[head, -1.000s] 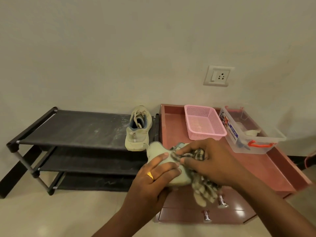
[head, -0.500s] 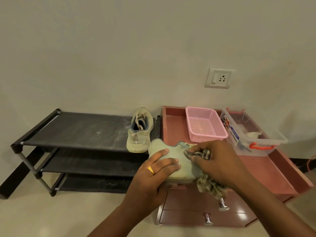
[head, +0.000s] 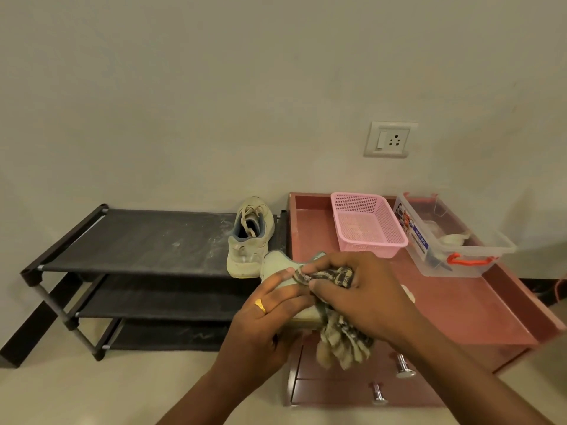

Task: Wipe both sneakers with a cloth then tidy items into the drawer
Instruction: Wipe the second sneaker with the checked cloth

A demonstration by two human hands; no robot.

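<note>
Beige sneakers (head: 250, 237), two; cloth (head: 340, 342), one.

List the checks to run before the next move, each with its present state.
1. Grip: left hand holds the held sneaker from below and beside: ok.
2. Wiping contact: right hand grips the cloth against that sneaker: ok.
3. Held sneaker wiped all over: cannot tell, as the hands cover most of it.
4. Second sneaker ready on the rack top shelf: ok. Whether it has been wiped: cannot tell.
5. Drawers open for tidying: not ok, both are shut.
</note>
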